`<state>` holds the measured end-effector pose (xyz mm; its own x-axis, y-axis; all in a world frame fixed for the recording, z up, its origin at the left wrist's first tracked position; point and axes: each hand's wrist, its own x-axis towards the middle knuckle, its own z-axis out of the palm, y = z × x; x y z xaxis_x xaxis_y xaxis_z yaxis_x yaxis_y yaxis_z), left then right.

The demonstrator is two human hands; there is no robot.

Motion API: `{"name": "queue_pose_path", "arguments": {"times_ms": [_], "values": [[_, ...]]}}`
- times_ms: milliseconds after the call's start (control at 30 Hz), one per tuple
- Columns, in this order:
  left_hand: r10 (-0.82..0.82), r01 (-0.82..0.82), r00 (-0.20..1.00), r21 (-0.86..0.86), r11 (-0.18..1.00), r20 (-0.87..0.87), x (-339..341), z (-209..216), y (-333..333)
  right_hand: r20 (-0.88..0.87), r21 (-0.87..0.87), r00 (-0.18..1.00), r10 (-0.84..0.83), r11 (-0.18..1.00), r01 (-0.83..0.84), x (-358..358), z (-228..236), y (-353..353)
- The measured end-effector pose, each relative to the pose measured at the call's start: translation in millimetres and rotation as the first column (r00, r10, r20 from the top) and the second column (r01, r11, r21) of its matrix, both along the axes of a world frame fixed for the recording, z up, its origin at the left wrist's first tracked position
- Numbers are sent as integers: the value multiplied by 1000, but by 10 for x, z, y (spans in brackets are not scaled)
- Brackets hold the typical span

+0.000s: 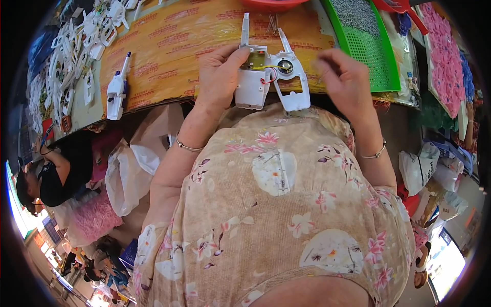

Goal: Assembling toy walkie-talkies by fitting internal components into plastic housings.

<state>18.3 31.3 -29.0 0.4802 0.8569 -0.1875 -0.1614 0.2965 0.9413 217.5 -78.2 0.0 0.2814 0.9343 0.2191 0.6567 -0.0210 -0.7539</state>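
My left hand (220,71) grips the upper edge of a white plastic casing half (251,91) at the table's front edge. Inside it sits a green circuit board (255,60). Yellow and red wires run from it to a round speaker (285,66), seated in a second casing half (295,97) that lies open beside the first. Both halves have a narrow stem pointing away from me. My right hand (348,82) hovers to the right of the casing, apart from it. Its fingers are curled and smeared by motion, so whether they hold anything is unclear.
Thin metal pins (272,23) lie beyond the casing. A green perforated tray (365,56) of small metal parts stands at right, a red basin (273,5) at the back. An assembled white device (116,94) and piled white casings (71,61) lie left. A co-worker (56,174) sits left.
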Motion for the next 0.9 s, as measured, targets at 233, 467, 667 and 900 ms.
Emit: {"name": "queue_pose_path", "arguments": {"times_ms": [233, 467, 667, 900], "values": [[-37, 40, 998, -64, 997, 54, -18, -25, 33, 112, -174, 994, 13, 985, 7, -145, -137, -33], [-173, 222, 956, -196, 955, 237, -93, 95, 23, -504, -208, 861, -64, 977, -49, -29, -2, -38], [-124, 195, 955, -255, 947, 270, -50, 52, 9, -742, 33, 669, 39, 999, -21, -194, -11, 55], [-52, 159, 942, -305, 939, 332, -17, 16, 15, -811, 208, 543, 217, 975, -80, -275, -57, 129]]}}
